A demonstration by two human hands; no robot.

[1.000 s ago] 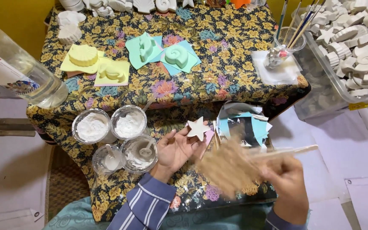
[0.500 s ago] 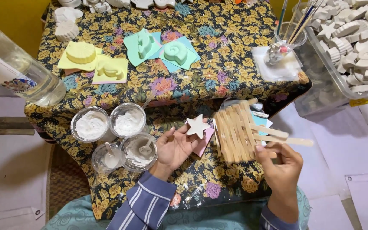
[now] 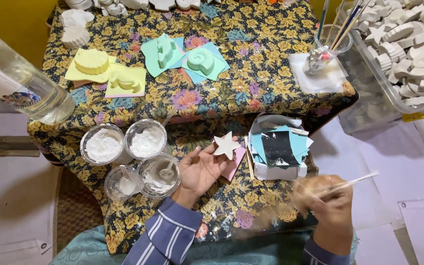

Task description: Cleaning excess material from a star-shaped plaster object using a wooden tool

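1. Worktop [image 3: 271, 93], under a dark floral cloth, fills the middle of the view.
2. Clear bin [image 3: 369, 88] at 2 o'clock, heaped with white plaster shapes.
3. Clear bottle [image 3: 20, 83] at 9 o'clock lies on its side, long axis running 10 to 4; its label is white with a red edge and a coloured patch.
4. Four cups [image 3: 128, 157] of white powder or paste at 8 o'clock, just left of the left hand.
5. Paper stack [image 3: 278, 147] near centre: blue and white sheets, a dark square on top.
6. Yellow and green moulds [image 3: 123, 78] on coloured paper squares at 11 o'clock.
7. Left hand [image 3: 199, 172], palm up, fingers spread, pinches the star [image 3: 225, 145] at its fingertips; the star sits at 1 o'clock from the palm, over a pink sheet [image 3: 234, 164].
8. Right hand [image 3: 327, 206], blurred, is closed on a thin pale stick [image 3: 354, 180], long axis pointing to 2 o'clock. The star lies at 10 o'clock from it, well apart; the left hand is far nearer.
9. Brush jar [image 3: 332, 39] at 1 o'clock, on a white tissue.
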